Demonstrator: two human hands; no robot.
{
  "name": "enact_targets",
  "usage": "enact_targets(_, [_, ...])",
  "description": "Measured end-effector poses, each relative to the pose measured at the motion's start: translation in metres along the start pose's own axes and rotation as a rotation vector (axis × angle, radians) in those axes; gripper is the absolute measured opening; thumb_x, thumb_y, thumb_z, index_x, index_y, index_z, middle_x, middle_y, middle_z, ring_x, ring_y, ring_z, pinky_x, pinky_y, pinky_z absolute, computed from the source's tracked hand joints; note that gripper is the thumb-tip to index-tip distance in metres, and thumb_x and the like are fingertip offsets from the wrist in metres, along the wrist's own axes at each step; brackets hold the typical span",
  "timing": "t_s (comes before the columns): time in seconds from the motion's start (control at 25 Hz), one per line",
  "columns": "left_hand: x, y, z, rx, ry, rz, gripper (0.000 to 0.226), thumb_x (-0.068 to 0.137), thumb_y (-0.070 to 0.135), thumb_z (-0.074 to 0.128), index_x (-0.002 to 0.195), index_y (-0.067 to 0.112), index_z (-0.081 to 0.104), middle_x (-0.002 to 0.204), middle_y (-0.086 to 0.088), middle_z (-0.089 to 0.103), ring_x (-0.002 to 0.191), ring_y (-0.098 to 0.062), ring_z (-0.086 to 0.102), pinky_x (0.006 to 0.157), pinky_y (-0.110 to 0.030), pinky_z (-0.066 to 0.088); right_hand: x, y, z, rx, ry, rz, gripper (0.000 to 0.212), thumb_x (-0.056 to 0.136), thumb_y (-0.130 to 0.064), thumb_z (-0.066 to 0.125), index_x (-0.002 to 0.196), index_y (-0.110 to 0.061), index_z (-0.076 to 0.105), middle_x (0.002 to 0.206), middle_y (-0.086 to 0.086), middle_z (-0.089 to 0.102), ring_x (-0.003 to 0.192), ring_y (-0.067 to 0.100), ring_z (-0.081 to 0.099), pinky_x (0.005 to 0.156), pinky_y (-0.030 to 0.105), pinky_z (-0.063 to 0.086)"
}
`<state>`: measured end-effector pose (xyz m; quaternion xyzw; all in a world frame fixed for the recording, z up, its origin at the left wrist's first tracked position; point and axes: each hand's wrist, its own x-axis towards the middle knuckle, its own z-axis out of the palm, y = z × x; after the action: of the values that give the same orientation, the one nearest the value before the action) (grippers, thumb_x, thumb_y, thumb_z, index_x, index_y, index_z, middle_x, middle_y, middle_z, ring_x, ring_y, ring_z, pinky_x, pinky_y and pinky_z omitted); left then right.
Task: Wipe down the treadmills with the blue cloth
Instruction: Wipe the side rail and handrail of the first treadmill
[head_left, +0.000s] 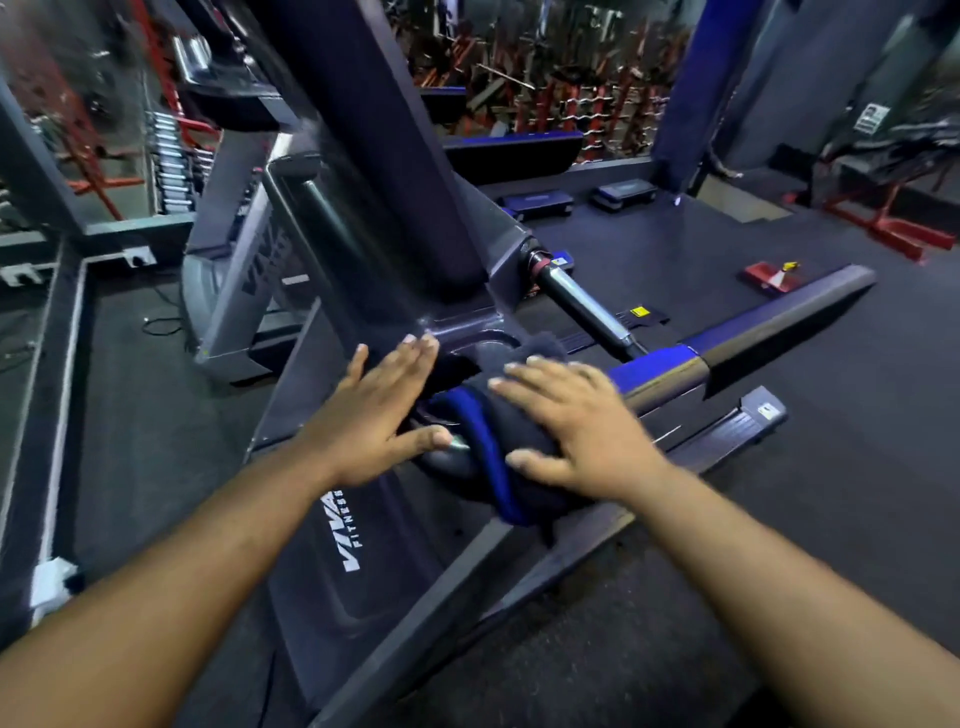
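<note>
A dark cloth with a blue border (491, 447) lies bunched over the base of a grey treadmill (363, 561) marked VIVA FITNESS, where the upright post (395, 171) meets the frame. My right hand (582, 421) presses flat on top of the cloth, fingers fairly straight. To the left of the cloth, my left hand (379, 410) lies open with fingers spread, its fingertips at the foot of the post and its thumb close to the cloth. Part of the cloth is hidden under my right hand.
A second treadmill (244, 270) stands behind to the left. A blue and silver side rail (737, 343) runs off to the right. Step platforms (623, 193), a red stand (769, 275) and weight racks (571, 104) sit across the dark floor.
</note>
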<state>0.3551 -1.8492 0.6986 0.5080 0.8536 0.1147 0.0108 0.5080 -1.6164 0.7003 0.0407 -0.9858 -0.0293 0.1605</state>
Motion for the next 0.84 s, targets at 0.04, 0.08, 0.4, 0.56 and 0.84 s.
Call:
enact_targets(0.04, [-0.003,-0.005,0.000,-0.004,-0.007,0.026,0.114,0.070,0.094,-0.003,0.156,0.021,-0.014,0.164,0.006,-0.014,0.150,-0.007,-0.017,0.122,-0.048,-0.009,0.001,0.005,-0.003,0.016,-0.008,0.079,0.073,0.087,-0.071,0.037,0.149,-0.033,0.040,0.158,-0.006,0.039,0.147,0.019,0.032,0.114,0.050,0.029])
enact_targets(0.08, [-0.003,-0.008,0.000,-0.016,-0.014,0.052,0.113,0.071,0.094,-0.002,0.156,0.020,-0.014,0.164,0.007,-0.015,0.150,-0.006,-0.018,0.122,-0.047,-0.011,-0.001,0.001,-0.004,0.029,-0.003,0.194,0.073,0.087,-0.070,0.034,0.149,-0.031,0.041,0.159,-0.004,0.037,0.148,0.021,0.031,0.116,0.052,0.028])
enact_targets(0.4, [0.017,-0.043,-0.007,-0.279,-0.026,0.040,0.121,0.062,0.098,-0.007,0.157,0.022,-0.008,0.167,0.002,0.001,0.149,-0.001,-0.009,0.122,-0.048,-0.011,0.066,-0.101,-0.012,0.002,-0.166,0.319,0.048,0.093,-0.068,0.033,0.087,-0.026,0.056,0.096,-0.005,0.070,0.104,0.021,0.062,0.097,0.041,0.036])
enact_targets(0.56, [0.015,-0.043,-0.003,-0.234,-0.016,0.048,0.122,0.062,0.097,-0.010,0.158,0.021,-0.006,0.167,0.002,0.002,0.150,-0.004,-0.009,0.121,-0.047,-0.013,0.013,-0.065,-0.018,0.026,-0.070,0.010,0.054,0.094,-0.066,0.041,0.131,-0.028,0.054,0.125,-0.009,0.061,0.125,0.014,0.053,0.110,0.041,0.032])
enact_targets(0.84, [0.021,-0.054,-0.007,-0.616,-0.054,0.039,0.126,0.055,0.101,-0.009,0.158,0.030,0.004,0.166,0.012,0.004,0.148,0.004,-0.010,0.120,-0.040,-0.019,0.089,-0.128,0.000,-0.123,-0.149,0.454,0.047,0.094,-0.060,0.034,0.087,-0.021,0.060,0.090,0.007,0.071,0.093,0.032,0.064,0.086,0.043,0.038])
